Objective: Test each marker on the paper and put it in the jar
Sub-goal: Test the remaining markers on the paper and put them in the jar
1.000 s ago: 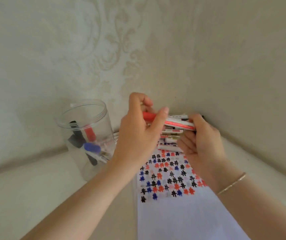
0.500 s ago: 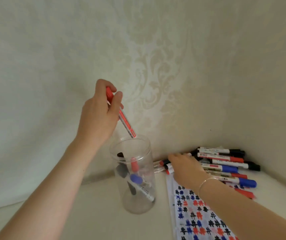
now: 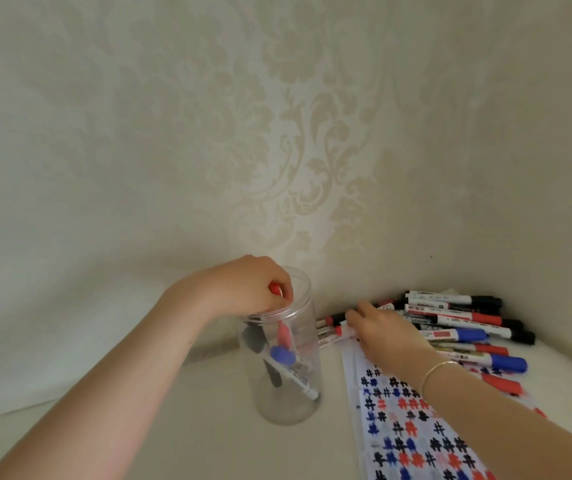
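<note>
Fingers of the left hand (image 3: 243, 289) pinched a red marker (image 3: 275, 289) at the mouth of the clear jar (image 3: 286, 362), its barrel hanging inside below them. Right hand (image 3: 385, 332) lay with curled fingers on the marker pile (image 3: 464, 327), beyond the paper (image 3: 412, 431); its grip was unclear.

Your jar (image 3: 286, 358) looks like clear, glossy plastic. Right of the jar, the paper (image 3: 416, 441) is matt white, and the markers (image 3: 464, 327) beyond it have smooth plastic barrels. Behind the jar, the wallpaper (image 3: 277, 133) shows a faintly sheened damask.
</note>
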`<state>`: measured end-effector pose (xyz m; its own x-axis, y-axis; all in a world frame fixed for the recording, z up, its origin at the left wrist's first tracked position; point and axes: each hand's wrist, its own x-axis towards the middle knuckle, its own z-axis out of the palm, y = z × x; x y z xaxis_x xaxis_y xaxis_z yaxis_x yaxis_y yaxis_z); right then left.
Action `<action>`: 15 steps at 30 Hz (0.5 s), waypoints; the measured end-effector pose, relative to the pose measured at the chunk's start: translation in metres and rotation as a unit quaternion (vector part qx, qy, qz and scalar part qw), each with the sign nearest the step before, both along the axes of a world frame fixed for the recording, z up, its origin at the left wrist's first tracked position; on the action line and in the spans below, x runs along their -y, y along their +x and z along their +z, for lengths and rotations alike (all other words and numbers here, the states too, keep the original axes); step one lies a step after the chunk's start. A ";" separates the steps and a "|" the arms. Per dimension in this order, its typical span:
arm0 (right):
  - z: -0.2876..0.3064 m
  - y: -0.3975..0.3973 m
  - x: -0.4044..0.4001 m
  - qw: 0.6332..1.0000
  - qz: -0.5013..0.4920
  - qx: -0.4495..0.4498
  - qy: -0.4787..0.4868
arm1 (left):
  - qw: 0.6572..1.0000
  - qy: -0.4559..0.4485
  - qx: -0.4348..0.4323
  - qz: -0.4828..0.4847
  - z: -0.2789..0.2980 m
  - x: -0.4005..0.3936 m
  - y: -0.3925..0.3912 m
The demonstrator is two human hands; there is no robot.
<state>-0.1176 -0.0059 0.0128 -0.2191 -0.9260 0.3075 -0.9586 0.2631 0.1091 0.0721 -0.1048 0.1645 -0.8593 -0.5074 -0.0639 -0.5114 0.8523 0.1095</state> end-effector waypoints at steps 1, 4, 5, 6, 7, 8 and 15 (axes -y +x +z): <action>0.004 0.000 -0.001 0.996 0.013 0.050 -0.071 | 0.999 -0.005 0.034 -0.001 0.002 -0.001 -0.002; 0.026 0.008 -0.009 0.925 0.035 0.231 -0.299 | 0.997 -0.014 0.071 -0.003 0.009 -0.003 -0.007; 0.037 0.012 -0.014 0.886 0.028 0.294 -0.359 | 0.999 -0.022 0.040 -0.002 0.012 -0.005 -0.007; 0.047 0.016 -0.020 0.844 0.016 0.363 -0.395 | 0.999 -0.045 -0.021 0.000 0.014 -0.008 -0.006; 0.058 0.020 -0.025 0.800 0.008 0.433 -0.415 | 0.991 -0.081 -0.109 -0.002 0.016 -0.014 -0.006; 0.066 0.023 -0.030 0.751 0.005 0.500 -0.431 | 0.972 -0.105 -0.207 -0.014 0.016 -0.024 -0.007; 0.083 0.033 -0.064 0.537 -0.027 0.690 -0.485 | 0.973 0.061 -0.217 -0.052 -0.061 -0.100 -0.049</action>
<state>-0.0844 0.0581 0.0953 -0.8761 -0.4582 0.1498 0.0610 -0.4137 -0.9084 0.0228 -0.0048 0.1034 -0.8649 -0.4284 0.2617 -0.3065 0.8635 0.4005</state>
